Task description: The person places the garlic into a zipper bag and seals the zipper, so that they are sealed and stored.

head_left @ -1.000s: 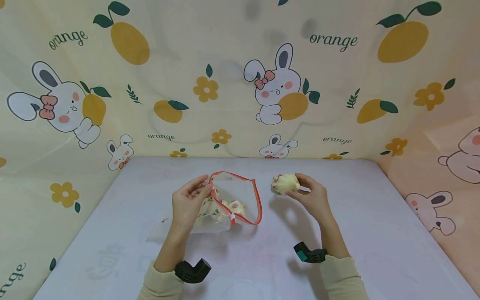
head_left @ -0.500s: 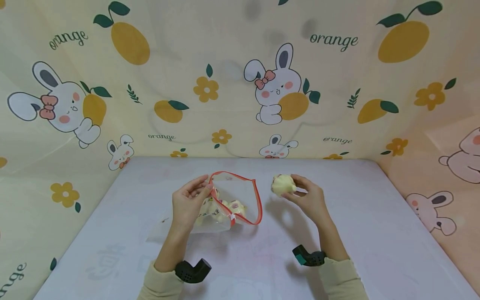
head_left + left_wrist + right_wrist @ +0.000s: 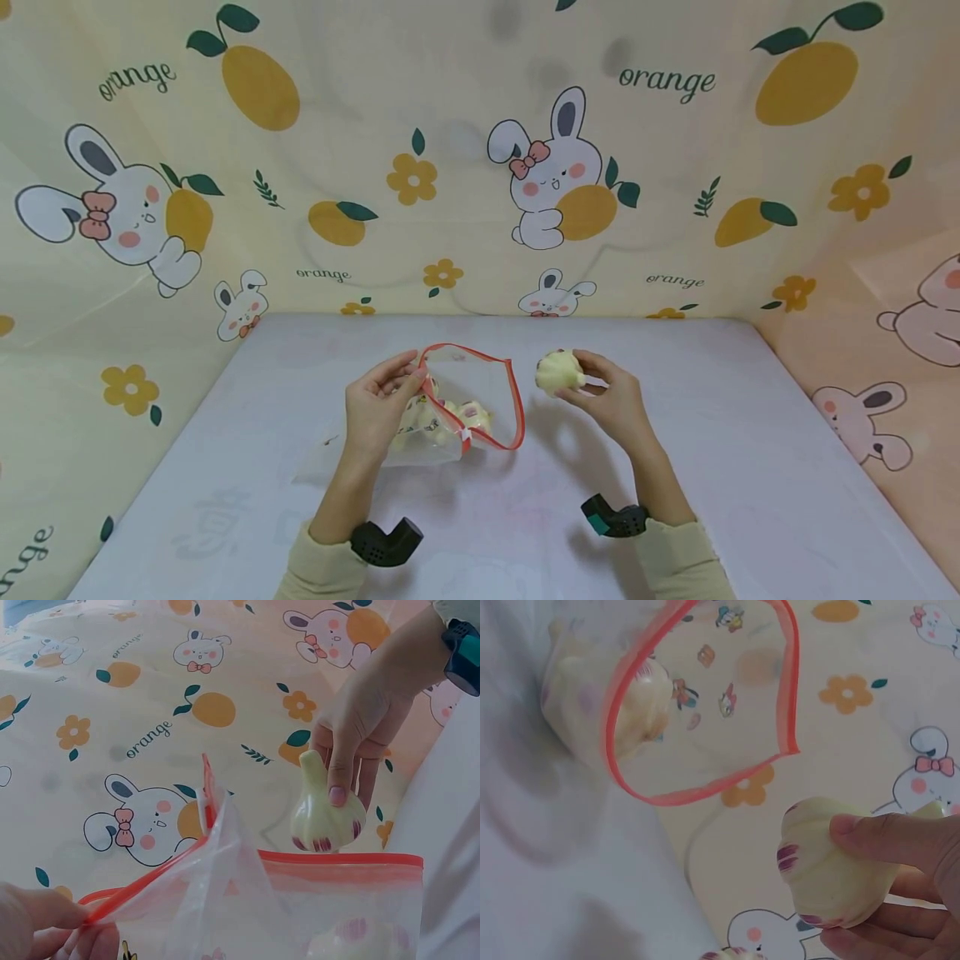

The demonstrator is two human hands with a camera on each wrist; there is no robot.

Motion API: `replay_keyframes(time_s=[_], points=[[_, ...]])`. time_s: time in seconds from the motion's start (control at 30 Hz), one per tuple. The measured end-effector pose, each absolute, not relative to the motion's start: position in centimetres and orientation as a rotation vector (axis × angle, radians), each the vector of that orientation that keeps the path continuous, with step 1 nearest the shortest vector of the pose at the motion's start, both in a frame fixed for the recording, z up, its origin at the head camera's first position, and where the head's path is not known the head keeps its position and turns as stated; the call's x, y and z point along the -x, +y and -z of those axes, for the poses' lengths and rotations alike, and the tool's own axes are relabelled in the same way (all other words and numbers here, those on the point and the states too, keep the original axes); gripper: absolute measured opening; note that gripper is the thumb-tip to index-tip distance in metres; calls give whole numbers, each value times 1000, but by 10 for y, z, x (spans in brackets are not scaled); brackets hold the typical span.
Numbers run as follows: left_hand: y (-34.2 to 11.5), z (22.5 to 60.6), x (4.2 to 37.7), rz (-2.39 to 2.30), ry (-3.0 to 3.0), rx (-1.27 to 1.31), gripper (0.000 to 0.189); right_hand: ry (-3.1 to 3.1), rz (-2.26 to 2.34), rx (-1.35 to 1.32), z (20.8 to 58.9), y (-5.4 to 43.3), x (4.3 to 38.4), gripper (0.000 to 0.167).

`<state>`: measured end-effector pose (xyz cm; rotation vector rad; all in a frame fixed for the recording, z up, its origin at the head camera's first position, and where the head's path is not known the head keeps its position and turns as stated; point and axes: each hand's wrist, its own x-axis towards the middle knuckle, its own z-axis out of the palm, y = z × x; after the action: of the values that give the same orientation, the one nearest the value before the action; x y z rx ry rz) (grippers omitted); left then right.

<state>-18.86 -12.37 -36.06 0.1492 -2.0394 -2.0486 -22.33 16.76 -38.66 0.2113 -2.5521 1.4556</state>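
My left hand [image 3: 378,408] pinches the red edge of a clear zip bag [image 3: 420,454], whose mouth gapes toward the right. Several pale garlic bulbs [image 3: 474,414] with purple marks lie inside it; the right wrist view shows a bulb [image 3: 604,697] through the plastic. Right of the bag mouth, my right hand [image 3: 615,400] holds another garlic bulb [image 3: 558,372] above the table, thumb on one side and fingers on the other. The left wrist view has this bulb [image 3: 328,810] stem up, beyond the red rim [image 3: 341,859] and apart from it.
A pale table [image 3: 750,467] lies under both hands. Patterned cloth [image 3: 465,167] with rabbits and oranges rises behind and at the sides. Part of a purple-striped pale thing [image 3: 733,954] shows at the bottom edge of the right wrist view.
My right hand has moved a little left toward the bag with the garlic bulb, which has turned so its marked side faces away. The left hand and bag stay put.
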Motion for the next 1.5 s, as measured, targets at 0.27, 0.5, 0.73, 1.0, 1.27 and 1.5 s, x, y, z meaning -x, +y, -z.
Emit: replay_keyframes(time_s=[0.27, 0.5, 0.73, 1.0, 1.27, 1.5], points=[[-124, 361, 188, 2054, -2043, -156, 31, -2551, -1452, -246, 386, 164, 221, 60], [-123, 359, 188, 2050, -2049, -155, 31, -2538, -1456, -276, 385, 161, 219, 60], [-123, 360, 188, 2052, -2050, -160, 31, -2534, -1463, -304, 382, 158, 216, 61], [-123, 361, 188, 2083, -2041, -155, 31, -2526, -1488, -336, 380, 152, 212, 62], [-122, 360, 188, 2073, -2054, -147, 31, -2528, -1467, -362, 379, 148, 209, 61], [-122, 360, 187, 2053, -2104, -147, 31, -2537, -1460, -382, 376, 144, 207, 59]])
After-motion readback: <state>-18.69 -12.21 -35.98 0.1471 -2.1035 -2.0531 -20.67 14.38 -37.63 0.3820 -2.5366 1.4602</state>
